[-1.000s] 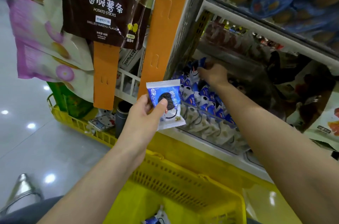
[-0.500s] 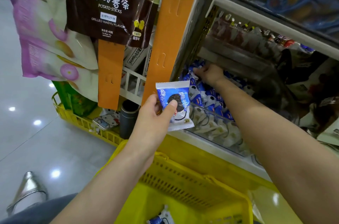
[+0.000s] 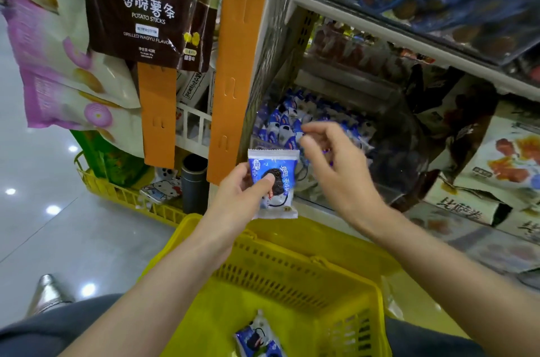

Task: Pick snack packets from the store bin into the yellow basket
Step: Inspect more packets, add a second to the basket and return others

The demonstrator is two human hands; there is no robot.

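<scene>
The yellow basket (image 3: 292, 277) lay open from above, with one packet (image 3: 257, 339) on its floor. An orange strip (image 3: 233, 64) and the shelf (image 3: 380, 44) overhead hemmed in the bin (image 3: 403, 181) mouth.

The right hand (image 3: 330, 172) is motion-blurred — whether its fingers pinch anything is unclear. Below that hand, a snack packet (image 3: 257, 340) in the yellow basket (image 3: 292, 277) is cut off by the bottom edge.

Left hand (image 3: 242, 190) and right hand (image 3: 336, 169): bare, as are both forearms (image 3: 163, 283) up to the edge of my feed. Legwear: dark grey-blue garment (image 3: 58, 324) over the thighs, plain fabric. Footwear: I log one shiny silver shoe (image 3: 46, 292), pointed toe.
</scene>
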